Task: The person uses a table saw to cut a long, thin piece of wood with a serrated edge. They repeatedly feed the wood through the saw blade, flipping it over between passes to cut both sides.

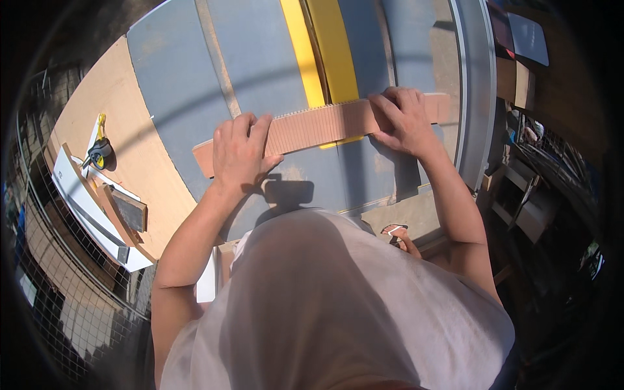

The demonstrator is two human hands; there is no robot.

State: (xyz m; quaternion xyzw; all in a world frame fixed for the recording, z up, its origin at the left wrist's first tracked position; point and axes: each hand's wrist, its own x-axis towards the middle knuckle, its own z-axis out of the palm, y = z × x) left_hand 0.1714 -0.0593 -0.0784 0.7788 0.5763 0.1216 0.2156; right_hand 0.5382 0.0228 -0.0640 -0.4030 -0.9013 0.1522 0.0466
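Observation:
A long reddish-brown wooden strip [318,127] with many close parallel cuts across its middle lies sideways over the grey saw table [253,52]. My left hand [239,153] grips it toward its left end, fingers over the far edge and thumb on the near side. Toward the right end my right hand [404,120] holds it the same way, fingers bent and thumb at the near edge. Under the strip runs a yellow insert [331,45] with a dark slot along it; a bit of yellow shows on the near side. Whether a blade stands there is hidden.
A metal fence rail [478,84] borders the table on the right. On the plywood [162,188] at left lie a tape measure [99,154], a yellow-handled tool [101,123] and wood offcuts [117,214]. Wire mesh [71,260] stands beyond. A sandalled foot [396,232] shows below the table.

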